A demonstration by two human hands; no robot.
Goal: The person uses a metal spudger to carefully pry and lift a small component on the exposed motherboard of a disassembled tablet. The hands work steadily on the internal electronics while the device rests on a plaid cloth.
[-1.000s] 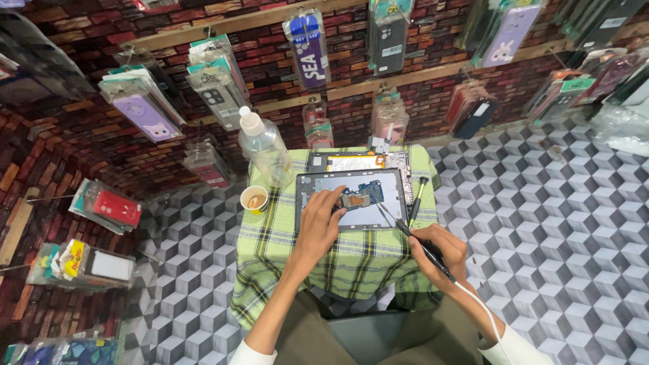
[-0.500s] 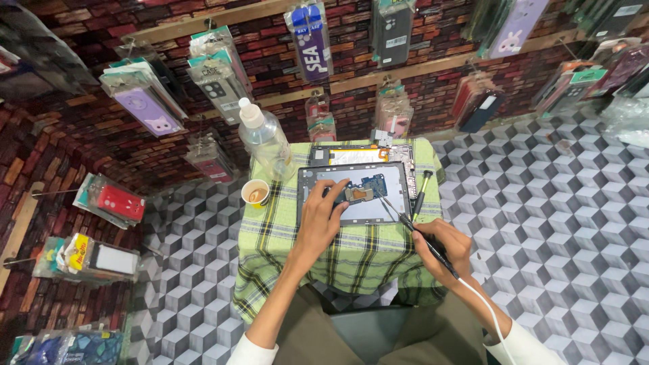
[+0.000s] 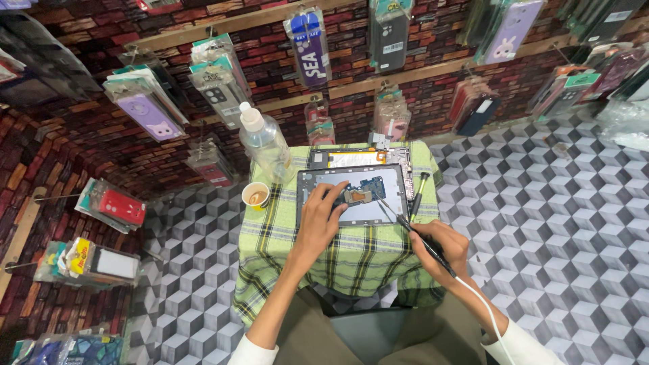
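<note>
Green and yellow checked cloth covers the small tabletop (image 3: 324,260), and both hands are over it. The left hand (image 3: 318,220) lies on the open tablet (image 3: 353,195), with its fingers spread and pressing down by the little blue circuit board (image 3: 365,188). It does not wrap around anything. The right hand (image 3: 441,245) is closed around a thin black soldering tool (image 3: 414,233) with a white cord (image 3: 481,312). The tip of the tool points up and left, to the board.

Since the earlier picture the left hand has stayed on the tablet, and its fingers have crept a bit closer to the board. The right hand has slid a little toward the near right corner. The tool tip still sits at the tablet's right side.

The tablet lies flat in the far half of the tabletop, near the middle. Behind it, at the far edge, lies another opened device (image 3: 358,158) with an orange part. A black screwdriver (image 3: 418,194) lies just beside the tablet, close to the right edge. A small paper cup (image 3: 256,197) stands at the left edge, and a clear plastic bottle (image 3: 266,145) stands at the far left corner.

The near half of the tabletop is bare cloth, so there is room there. The far half is crowded. All around is a floor (image 3: 574,223) with grey cube shapes. Phone cases (image 3: 150,111) hang on the brick wall behind.
</note>
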